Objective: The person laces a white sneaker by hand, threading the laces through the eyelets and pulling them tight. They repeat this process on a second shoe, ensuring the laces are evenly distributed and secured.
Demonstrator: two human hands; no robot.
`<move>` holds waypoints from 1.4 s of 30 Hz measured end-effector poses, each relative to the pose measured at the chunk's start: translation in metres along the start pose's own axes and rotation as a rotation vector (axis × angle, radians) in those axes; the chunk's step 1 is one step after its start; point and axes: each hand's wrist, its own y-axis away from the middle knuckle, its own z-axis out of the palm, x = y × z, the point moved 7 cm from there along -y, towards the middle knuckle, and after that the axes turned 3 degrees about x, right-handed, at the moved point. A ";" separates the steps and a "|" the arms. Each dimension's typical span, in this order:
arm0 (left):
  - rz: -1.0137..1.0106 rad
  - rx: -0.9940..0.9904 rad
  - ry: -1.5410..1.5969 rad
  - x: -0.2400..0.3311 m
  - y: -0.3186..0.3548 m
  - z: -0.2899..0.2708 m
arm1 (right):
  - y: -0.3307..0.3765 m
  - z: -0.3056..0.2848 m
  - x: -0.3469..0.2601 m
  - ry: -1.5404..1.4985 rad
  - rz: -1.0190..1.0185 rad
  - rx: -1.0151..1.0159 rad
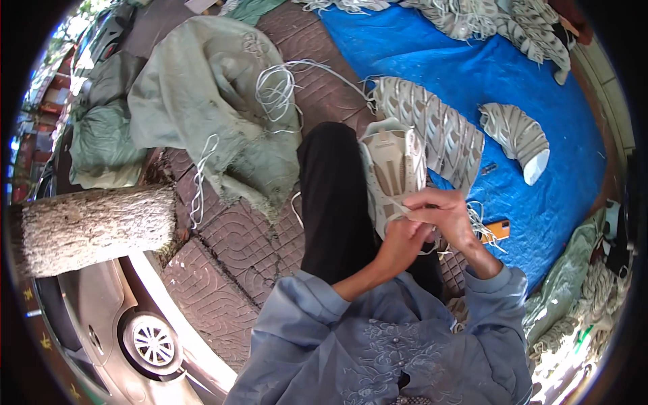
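A beige and white shoe upper (390, 158) rests over my lap beside my left knee, its tongue end pointing away from me. Both hands meet at its near end. My left hand (402, 244) is closed at the upper's near edge, its fingertips partly hidden under the other hand. My right hand (442, 210) crosses over from the right, thumb and forefinger pinched on a thin white shoelace (399, 203) at the upper's eyelets. Just beyond lies a long overlapping row of similar shoe uppers (432, 131).
A blue tarp (567, 121) spreads at the right, bearing a short stack of uppers (516, 135) and an orange phone-like object (496, 231). Loose laces (277, 91) lie on a grey-green sack (202, 88). A tree trunk (94, 229) and a parked car (101, 317) stand left.
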 end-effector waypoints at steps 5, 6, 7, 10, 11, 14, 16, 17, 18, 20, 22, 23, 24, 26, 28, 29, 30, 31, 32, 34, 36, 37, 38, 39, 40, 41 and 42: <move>-0.058 -0.063 0.067 0.010 -0.001 0.015 | 0.007 -0.011 -0.020 0.256 -0.373 -0.025; -0.069 -0.069 0.104 0.009 -0.001 0.018 | 0.008 -0.013 -0.020 0.255 -0.370 -0.016; -0.086 -0.100 0.127 0.008 -0.002 0.021 | 0.007 -0.016 -0.020 0.246 -0.341 0.004; 0.044 -0.099 0.022 0.022 -0.010 0.023 | 0.005 -0.037 -0.029 0.134 -0.197 0.156; 0.206 -0.032 -0.126 0.041 -0.010 0.019 | 0.004 -0.057 -0.029 0.043 -0.109 0.265; 0.497 0.038 -0.515 0.054 0.001 0.008 | 0.003 -0.179 -0.045 -0.200 -0.368 0.501; 0.579 0.044 -0.757 0.048 0.012 -0.002 | 0.029 -0.289 -0.069 -0.170 -0.543 0.348; 0.573 -0.038 -0.795 0.041 0.013 -0.002 | 0.060 -0.352 -0.076 -0.295 -0.557 0.440; 0.559 -0.111 -0.839 0.032 0.016 -0.001 | 0.081 -0.388 -0.081 -0.425 -0.569 0.519; 0.537 -0.199 -0.980 0.017 0.018 0.005 | 0.075 -0.348 -0.089 -0.246 -0.502 0.536; 0.578 -0.222 -1.099 0.011 0.023 0.007 | 0.047 -0.265 -0.074 0.002 -0.416 0.567; 0.599 -0.193 -1.091 0.007 0.023 0.005 | 0.027 -0.204 -0.067 0.119 -0.301 0.468; 0.654 -0.187 -1.131 0.004 0.025 0.005 | 0.012 -0.163 -0.043 0.241 -0.244 0.357; 0.748 -0.153 -1.222 -0.002 0.026 0.002 | -0.015 -0.087 -0.005 0.265 0.008 0.155; 0.837 -0.142 -1.244 0.001 0.029 0.002 | -0.028 -0.034 0.012 0.289 -0.282 -0.057; 0.866 -0.174 -1.265 0.006 0.030 0.000 | -0.032 -0.018 0.017 0.243 -0.261 -0.046; 0.895 -0.205 -1.285 0.011 0.030 -0.002 | -0.034 -0.007 0.016 0.410 -0.438 -0.042; 0.897 -0.225 -1.267 0.015 0.030 -0.008 | -0.035 0.005 0.014 0.580 -0.616 -0.039; 0.899 -0.245 -1.249 0.019 0.029 -0.013 | -0.032 0.015 0.012 0.747 -0.795 -0.036; 0.916 -0.274 -1.247 0.022 0.029 -0.017 | -0.032 0.020 0.015 0.826 -0.834 -0.044; 0.947 -0.291 -1.279 0.023 0.029 -0.017 | -0.034 0.022 0.022 0.926 -0.786 -0.031; 0.954 -0.283 -1.301 0.019 0.028 -0.014 | -0.035 0.021 0.026 0.967 -0.779 -0.047; 0.960 -0.275 -1.323 0.014 0.029 -0.009 | -0.037 0.021 0.032 1.008 -0.771 -0.065; 0.966 -0.267 -1.346 0.011 0.029 -0.007 | -0.038 0.021 0.035 1.049 -0.764 -0.083; 0.955 -0.263 -1.336 0.011 0.029 -0.006 | -0.040 0.020 0.033 1.050 -0.756 -0.077; 0.943 -0.260 -1.326 0.012 0.028 -0.006 | -0.041 0.019 0.029 1.051 -0.749 -0.071; 0.932 -0.256 -1.316 0.013 0.027 -0.006 | -0.042 0.018 0.027 1.052 -0.742 -0.065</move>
